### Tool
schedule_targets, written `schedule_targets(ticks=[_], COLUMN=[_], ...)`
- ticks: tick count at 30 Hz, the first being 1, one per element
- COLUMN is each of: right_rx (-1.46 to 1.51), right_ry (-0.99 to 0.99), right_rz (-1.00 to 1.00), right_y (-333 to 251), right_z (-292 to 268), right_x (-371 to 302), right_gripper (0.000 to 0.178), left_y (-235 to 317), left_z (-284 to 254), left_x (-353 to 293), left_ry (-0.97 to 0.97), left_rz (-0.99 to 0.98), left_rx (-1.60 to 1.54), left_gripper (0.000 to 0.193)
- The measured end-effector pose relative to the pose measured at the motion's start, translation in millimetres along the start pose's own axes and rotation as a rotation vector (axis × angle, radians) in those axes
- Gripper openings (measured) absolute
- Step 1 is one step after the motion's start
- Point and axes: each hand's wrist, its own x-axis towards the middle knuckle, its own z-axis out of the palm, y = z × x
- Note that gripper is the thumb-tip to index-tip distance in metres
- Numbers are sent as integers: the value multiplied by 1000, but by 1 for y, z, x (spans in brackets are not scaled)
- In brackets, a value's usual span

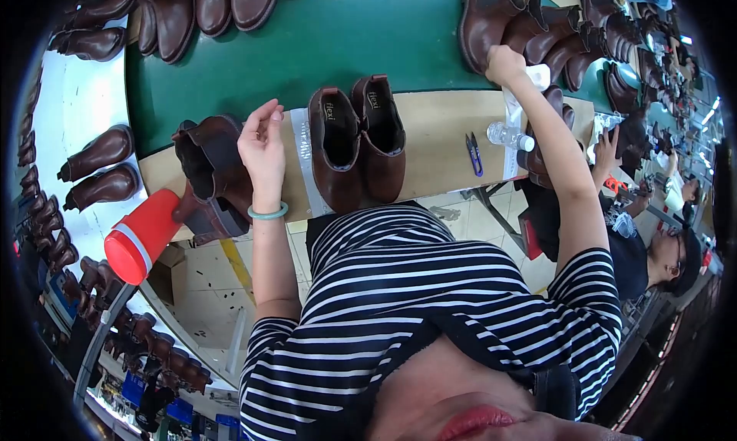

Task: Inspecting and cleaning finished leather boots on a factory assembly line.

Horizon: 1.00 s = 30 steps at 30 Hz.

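Note:
A pair of brown ankle boots stands on the bench in front of me, openings up and pull tabs at the back. My left hand is raised just left of that pair, fingers loosely bent and apart, holding nothing. Beside it, more brown ankle boots lie at the bench's left end. Reaching far to the right, my right hand has its fingers closed at the toe of another brown ankle boot, which stands first in a row. The fingertips are partly hidden.
Blue-handled thread snips and a clear plastic bottle lie on the tan bench strip. A red cylindrical container is at the left end. Beyond runs a green surface with boots along it. A co-worker sits at the right.

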Motion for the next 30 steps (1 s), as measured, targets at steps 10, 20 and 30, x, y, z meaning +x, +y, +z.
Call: schedule_targets(ticks=[10,20,30], right_rx=[-160,-97,10], right_ry=[-92,28,52], right_rz=[-100,-61,46], right_y=[21,7,14], right_z=[26,36,40], right_x=[-11,1,5], right_gripper=[17,18,21], left_y=[-12,-113,-128], left_z=[-4,1,11], left_x=[-14,-19,-21], left_ry=[9,115,114], left_rz=[48,68,319], left_rx=[2,210,554], left_gripper=[23,22,19])
